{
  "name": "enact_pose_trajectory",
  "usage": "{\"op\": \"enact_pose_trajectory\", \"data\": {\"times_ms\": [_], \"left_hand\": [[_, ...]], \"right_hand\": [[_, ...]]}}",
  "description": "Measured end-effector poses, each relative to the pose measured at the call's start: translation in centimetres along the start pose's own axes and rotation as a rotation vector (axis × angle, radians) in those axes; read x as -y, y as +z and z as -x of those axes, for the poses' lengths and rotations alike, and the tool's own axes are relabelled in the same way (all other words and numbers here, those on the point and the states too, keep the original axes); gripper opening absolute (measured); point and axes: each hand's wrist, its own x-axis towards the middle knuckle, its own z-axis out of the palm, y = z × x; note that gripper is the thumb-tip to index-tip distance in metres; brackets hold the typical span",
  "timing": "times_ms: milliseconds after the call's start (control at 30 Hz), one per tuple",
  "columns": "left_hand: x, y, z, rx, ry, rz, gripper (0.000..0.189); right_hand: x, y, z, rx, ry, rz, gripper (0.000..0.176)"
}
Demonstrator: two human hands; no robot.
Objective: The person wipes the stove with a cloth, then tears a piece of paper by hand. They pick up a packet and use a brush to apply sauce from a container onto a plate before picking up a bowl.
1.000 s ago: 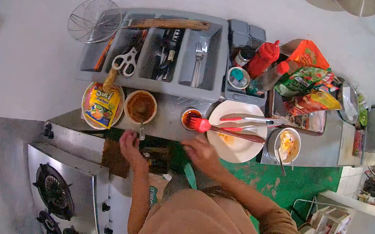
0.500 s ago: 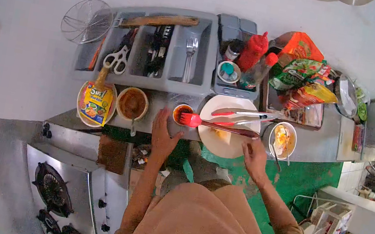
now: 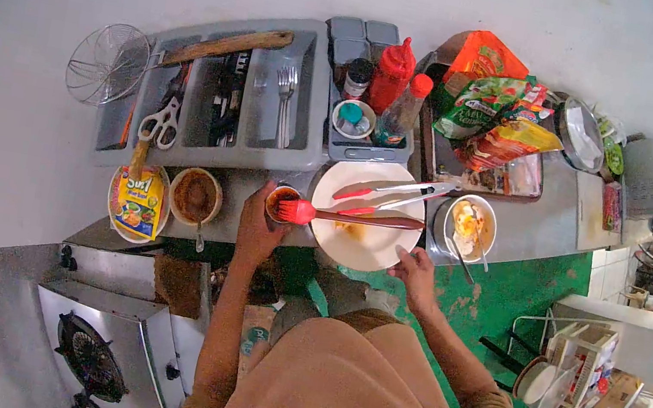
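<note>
My left hand (image 3: 256,228) is wrapped round the left side of a small sauce cup (image 3: 284,194) with dark red sauce in it. My right hand (image 3: 416,278) has its fingers on the lower right rim of a cream plate (image 3: 349,247), thumb and fingertips closed on the edge. A basting brush (image 3: 371,222) with a red head lies across the plate, its bristles over the cup. Behind it on the same plate rest red-tipped tongs (image 3: 394,191). A brown smear marks the plate below the brush handle.
Right of the plate stands a bowl (image 3: 491,220) with egg-like food and cutlery. To the left are a bowl of brown paste (image 3: 196,197) and a yellow seasoning packet (image 3: 141,206). A grey cutlery tray (image 3: 318,128), sauce bottles (image 3: 393,76) and food packets (image 3: 483,109) line the back.
My left hand has closed round the sauce cup from beside it. My right hand has gone from near the brush handle's end to the plate's rim. The whole view has shifted.
</note>
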Motion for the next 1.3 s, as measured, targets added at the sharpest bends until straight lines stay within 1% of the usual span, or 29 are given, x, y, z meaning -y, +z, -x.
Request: {"op": "enact_pose_trajectory", "data": {"times_ms": [33, 100, 200, 300, 367, 400, 467, 667, 733, 767, 800, 900, 967, 1033, 1100, 1133, 1200, 1233, 1300], "left_hand": [[-0.1, -0.1, -0.2, 0.003, -0.007, 0.006, 0.09], [-0.4, -0.4, -0.3, 0.007, -0.016, 0.011, 0.089], [-0.7, -0.8, -0.3, 0.016, -0.024, 0.014, 0.088], [-0.1, -0.7, 0.2, 0.005, -0.058, 0.01, 0.087], [0.6, -0.8, 0.7, -0.061, 0.006, -0.006, 0.086], [0.5, -1.0, 0.8, -0.064, 0.001, -0.009, 0.086], [0.1, -1.5, 1.0, -0.086, -0.087, 0.031, 0.086], [0.3, -2.5, 1.5, -0.14, -0.149, 0.022, 0.083], [0.9, -2.5, 1.6, -0.178, -0.125, 0.031, 0.083], [1.2, -2.5, 1.7, -0.21, -0.098, 0.043, 0.083], [1.3, -2.6, 1.8, -0.214, -0.1, 0.041, 0.083], [1.2, -2.4, 1.9, -0.239, -0.145, 0.081, 0.083], [0.9, -2.3, 1.8, -0.286, -0.1, 0.009, 0.082], [1.0, -2.0, 1.8, -0.302, -0.109, 0.009, 0.081], [0.9, -1.7, 1.9, -0.317, -0.118, 0.011, 0.08], [0.7, -1.7, 2.0, -0.345, -0.13, -0.006, 0.078], [0.5, -1.7, 2.3, -0.374, -0.14, -0.023, 0.076], [0.5, -1.7, 3.0, -0.383, -0.162, -0.071, 0.073], [0.0, -1.2, 4.7, -0.392, -0.183, -0.112, 0.07]], "right_hand": [[0.0, 0.4, -0.1, 0.0, 0.001, -0.001, 0.023], [0.1, 1.1, 0.0, 0.046, -0.081, -0.095, 0.021], [-0.5, 1.2, -0.2, 0.08, -0.096, -0.085, 0.022], [-1.0, 1.9, 0.3, 0.089, -0.044, -0.113, 0.024], [-0.7, 2.6, 1.0, 0.095, -0.04, -0.123, 0.024], [-0.5, 2.9, 1.4, 0.095, -0.037, -0.135, 0.024], [-0.6, 3.3, 1.6, 0.106, -0.049, -0.144, 0.024], [-1.3, 4.3, 1.8, 0.172, -0.042, -0.127, 0.026], [-1.6, 4.9, 1.9, 0.191, -0.044, -0.143, 0.027], [-1.7, 5.3, 2.0, 0.166, -0.036, -0.147, 0.027], [-1.8, 5.6, 2.2, 0.14, -0.028, -0.15, 0.026], [-1.6, 6.5, 2.4, 0.172, -0.037, -0.212, 0.025], [-2.0, 6.6, 2.0, 0.194, -0.036, -0.198, 0.025], [-2.1, 6.9, 1.7, 0.214, -0.033, -0.184, 0.024], [-2.0, 7.4, 1.7, 0.183, -0.054, -0.178, 0.022], [-1.7, 7.2, 2.1, 0.182, -0.054, -0.177, 0.022], [-0.9, 6.2, 3.1, 0.215, 0.056, -0.21, 0.02], [-1.1, 5.2, 3.3, 0.214, 0.055, -0.209, 0.02], [-1.7, 3.2, 3.9, 0.086, 0.001, -0.048, 0.019]]}}
